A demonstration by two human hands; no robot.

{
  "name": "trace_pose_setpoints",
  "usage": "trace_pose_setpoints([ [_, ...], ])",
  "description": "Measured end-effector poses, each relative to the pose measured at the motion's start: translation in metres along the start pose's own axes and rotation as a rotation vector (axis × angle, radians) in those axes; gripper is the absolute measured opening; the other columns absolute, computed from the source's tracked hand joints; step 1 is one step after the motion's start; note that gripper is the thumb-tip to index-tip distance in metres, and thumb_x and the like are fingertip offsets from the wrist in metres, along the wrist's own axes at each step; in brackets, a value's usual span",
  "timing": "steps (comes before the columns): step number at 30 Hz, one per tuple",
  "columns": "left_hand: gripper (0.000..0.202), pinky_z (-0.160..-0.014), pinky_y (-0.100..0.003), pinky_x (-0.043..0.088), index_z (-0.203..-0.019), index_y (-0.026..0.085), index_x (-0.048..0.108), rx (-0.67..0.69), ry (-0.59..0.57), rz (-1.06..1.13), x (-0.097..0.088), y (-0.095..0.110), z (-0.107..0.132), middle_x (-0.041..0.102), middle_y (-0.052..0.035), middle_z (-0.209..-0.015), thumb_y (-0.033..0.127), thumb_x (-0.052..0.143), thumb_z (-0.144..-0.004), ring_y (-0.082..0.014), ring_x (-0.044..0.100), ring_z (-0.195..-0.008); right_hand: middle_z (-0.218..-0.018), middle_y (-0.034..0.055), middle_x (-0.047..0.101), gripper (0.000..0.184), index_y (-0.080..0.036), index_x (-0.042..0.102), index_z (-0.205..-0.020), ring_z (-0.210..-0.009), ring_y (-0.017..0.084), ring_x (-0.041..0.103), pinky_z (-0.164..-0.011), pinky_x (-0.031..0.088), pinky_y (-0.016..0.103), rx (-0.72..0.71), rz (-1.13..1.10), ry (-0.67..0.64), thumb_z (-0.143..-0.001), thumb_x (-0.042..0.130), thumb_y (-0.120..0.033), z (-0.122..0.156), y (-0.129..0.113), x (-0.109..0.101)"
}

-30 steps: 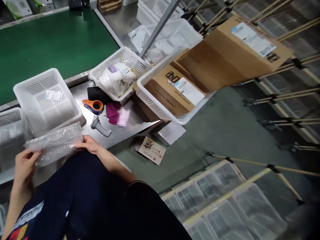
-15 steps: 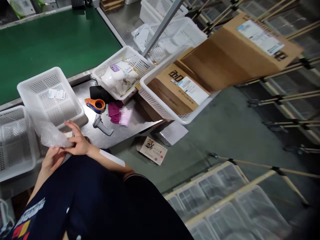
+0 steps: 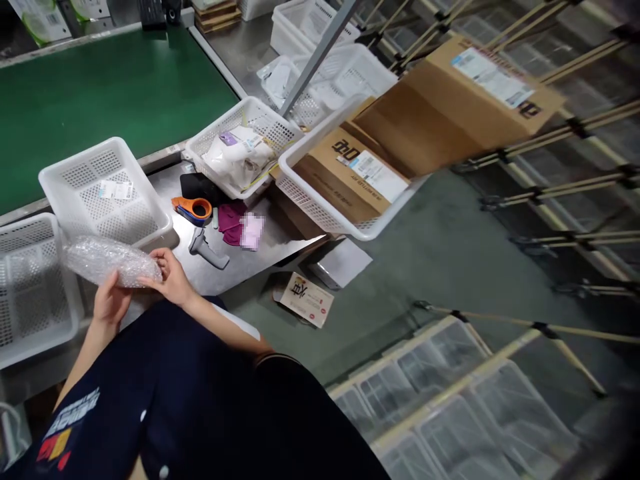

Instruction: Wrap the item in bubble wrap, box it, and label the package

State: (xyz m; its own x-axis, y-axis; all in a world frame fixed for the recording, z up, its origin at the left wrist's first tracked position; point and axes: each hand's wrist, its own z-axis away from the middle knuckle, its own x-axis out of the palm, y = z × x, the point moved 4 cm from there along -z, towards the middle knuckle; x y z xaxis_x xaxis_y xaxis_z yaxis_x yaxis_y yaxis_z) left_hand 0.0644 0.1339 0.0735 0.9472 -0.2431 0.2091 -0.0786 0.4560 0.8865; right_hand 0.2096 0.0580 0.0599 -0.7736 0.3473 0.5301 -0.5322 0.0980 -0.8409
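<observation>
A roll-shaped bundle of bubble wrap (image 3: 110,260) lies across both hands at the front edge of the metal table; what is inside it, if anything, I cannot make out. My left hand (image 3: 112,300) grips its underside, thumb up against the plastic. At the bundle's right end, my right hand (image 3: 170,277) pinches the wrap with bent fingers. Just behind the bundle stands a white basket (image 3: 150,223) with a label in it. A grey barcode scanner (image 3: 207,250) and an orange tape dispenser (image 3: 195,209) lie to the right of my hands.
Another white basket (image 3: 37,340) stands at left. A basket with bagged goods (image 3: 240,157) sits behind the maroon cloth (image 3: 231,223). Further right, a basket holds an open carton (image 3: 350,180). A green conveyor belt (image 3: 115,87) runs behind; a small box (image 3: 305,300) lies lower down.
The bubble wrap has been raised and turned more side-on, showing more of its length. My right hand has moved slightly right around its end. The view has shifted a little.
</observation>
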Motion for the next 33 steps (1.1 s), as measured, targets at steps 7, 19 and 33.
trace_pose_setpoints([
  [7, 0.051, -0.108, -0.051, 0.060, -0.103, 0.020, 0.079, -0.003, -0.098, -0.030, 0.005, 0.014, -0.002, 0.079, -0.0109, -0.125, 0.050, 0.090, -0.064, -0.0392, 0.068, -0.130, -0.093, -0.0010, 0.068, 0.066, -0.021, 0.066, -0.104, -0.085, 0.019, 0.061, -0.078, 0.053, 0.031, 0.056, -0.038, -0.015, -0.055, 0.100, -0.049, 0.010, -0.009, 0.005],
  [19, 0.047, -0.081, -0.034, 0.059, -0.093, 0.019, 0.075, 0.101, 0.129, -0.031, 0.014, -0.011, 0.002, 0.079, -0.0034, -0.093, 0.041, 0.098, -0.059, -0.0204, 0.071, -0.084, -0.121, 0.0119, 0.068, 0.058, -0.017, 0.075, -0.107, -0.119, 0.031, 0.064, -0.109, 0.051, 0.044, 0.003, 0.239, 0.028, -0.064, 0.093, -0.052, 0.010, 0.008, -0.016],
  [33, 0.069, -0.120, -0.052, 0.044, -0.130, 0.027, 0.068, 0.872, 0.041, -0.782, 0.003, 0.021, 0.009, 0.065, -0.0122, -0.143, 0.052, 0.094, -0.071, -0.0355, 0.056, -0.142, -0.093, 0.0044, 0.078, 0.063, -0.016, 0.071, -0.115, -0.083, 0.021, 0.071, -0.081, 0.058, 0.035, 0.074, 0.234, -0.008, -0.071, 0.089, -0.058, -0.009, -0.001, -0.028],
])
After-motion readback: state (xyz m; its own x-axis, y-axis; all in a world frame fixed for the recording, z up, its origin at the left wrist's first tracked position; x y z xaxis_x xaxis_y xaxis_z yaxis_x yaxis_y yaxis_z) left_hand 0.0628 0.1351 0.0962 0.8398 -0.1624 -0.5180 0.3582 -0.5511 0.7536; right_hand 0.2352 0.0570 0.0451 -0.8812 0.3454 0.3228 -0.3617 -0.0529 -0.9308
